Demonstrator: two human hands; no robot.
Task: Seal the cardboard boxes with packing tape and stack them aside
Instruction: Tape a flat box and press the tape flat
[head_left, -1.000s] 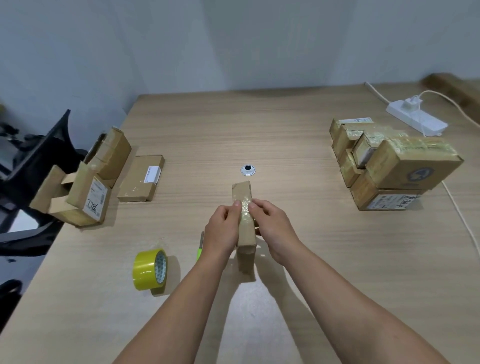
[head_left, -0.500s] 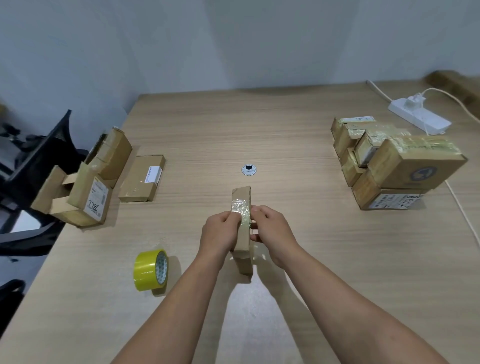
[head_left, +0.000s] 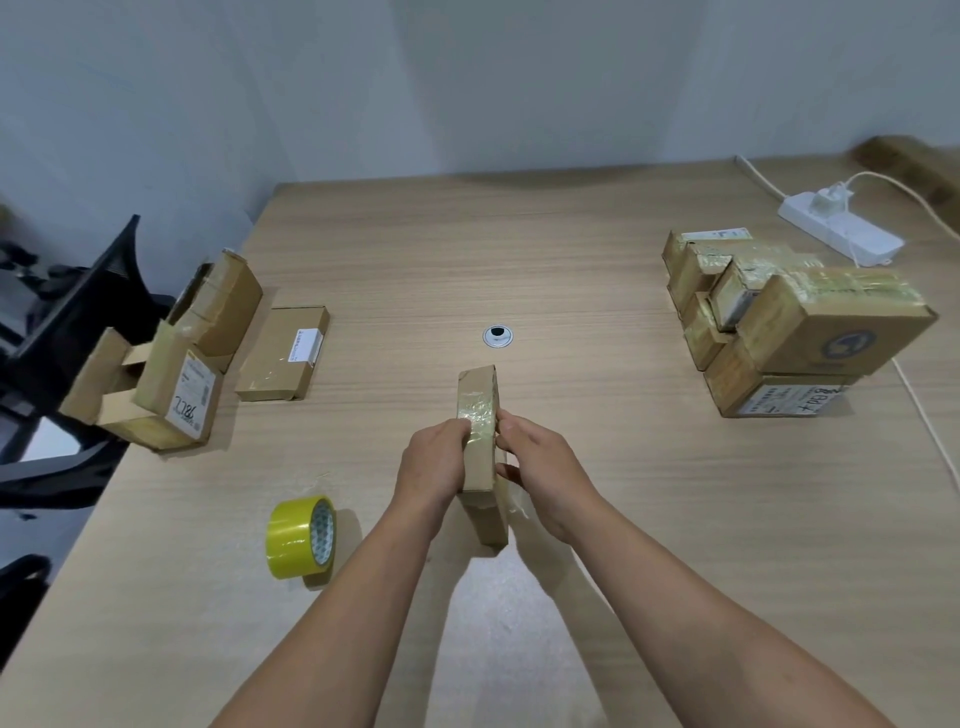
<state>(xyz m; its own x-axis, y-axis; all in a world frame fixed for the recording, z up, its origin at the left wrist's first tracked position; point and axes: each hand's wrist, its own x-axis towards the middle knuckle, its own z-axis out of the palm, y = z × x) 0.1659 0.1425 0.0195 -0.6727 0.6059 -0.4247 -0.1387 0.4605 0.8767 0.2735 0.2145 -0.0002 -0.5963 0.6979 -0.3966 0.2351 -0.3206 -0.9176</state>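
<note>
The thin box (head_left: 479, 467) stands on its narrow edge near the middle of the table (head_left: 519, 249), right in front of the person. It is made of brown cardboard, long and flat like a book. Shiny, crinkly tape is stuck over its top edge.

The left hand (head_left: 434, 462) holds the box's left side, with the fingers curled and the thumb pressed on the tape. The right hand (head_left: 545, 467) holds the other side, and its thumb and fingers pinch the box between them. Something clear and shiny sits under the right hand. It may be a loose bit of tape, but it is hard to see.

A roll of tape (head_left: 301, 538) stands on its edge just left of the left arm. It is round, yellow and glossy.

At the right side of the table is a pile of sealed boxes (head_left: 810, 332), brown and square, with wrinkly tape on top. At the left edge are some open boxes (head_left: 166, 364) with flaps sticking up, and beside them lies a flat box (head_left: 283, 353) with a white label.

The table top is pale wood with fine lines. A small round metal cap (head_left: 497, 336) sits in it, beyond the thin box. A white power strip (head_left: 841, 234) lies at the far right.
</note>
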